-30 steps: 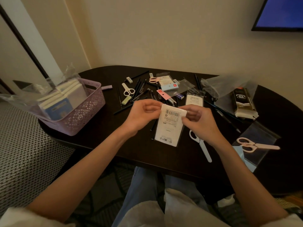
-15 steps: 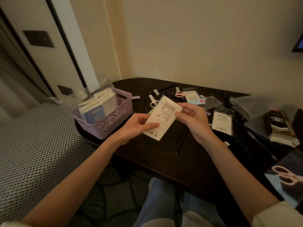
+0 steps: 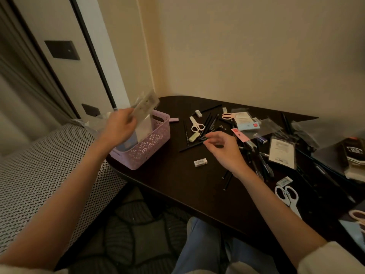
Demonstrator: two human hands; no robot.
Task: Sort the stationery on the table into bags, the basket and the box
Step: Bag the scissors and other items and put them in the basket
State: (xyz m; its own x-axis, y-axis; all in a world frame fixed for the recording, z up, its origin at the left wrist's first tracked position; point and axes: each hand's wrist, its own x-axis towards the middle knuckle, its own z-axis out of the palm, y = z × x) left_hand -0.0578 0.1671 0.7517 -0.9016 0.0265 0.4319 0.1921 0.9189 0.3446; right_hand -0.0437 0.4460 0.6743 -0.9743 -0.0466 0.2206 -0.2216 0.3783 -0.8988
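My left hand (image 3: 120,125) grips a flat white packet in a clear sleeve (image 3: 146,103), blurred, tilted above the left rim of the purple basket (image 3: 158,141). Notebooks stand in the basket. My right hand (image 3: 223,149) hovers low over the dark table (image 3: 177,186) with its fingers loosely curled and nothing in them, fingertips close to some black pens (image 3: 209,120). White scissors (image 3: 196,124), pink scissors (image 3: 227,115), a green eraser (image 3: 193,137) and a white eraser (image 3: 200,162) lie scattered around them.
A pink tag (image 3: 240,134), a labelled packet (image 3: 282,153), clear bags (image 3: 270,125) and a black box (image 3: 355,153) crowd the right side. More white scissors (image 3: 287,196) lie near the front right edge. A patterned bed (image 3: 39,165) adjoins the table's left.
My right hand has let go of the packet and stayed over the table. My left hand has carried the packet left and up, over the basket. My view has turned left.
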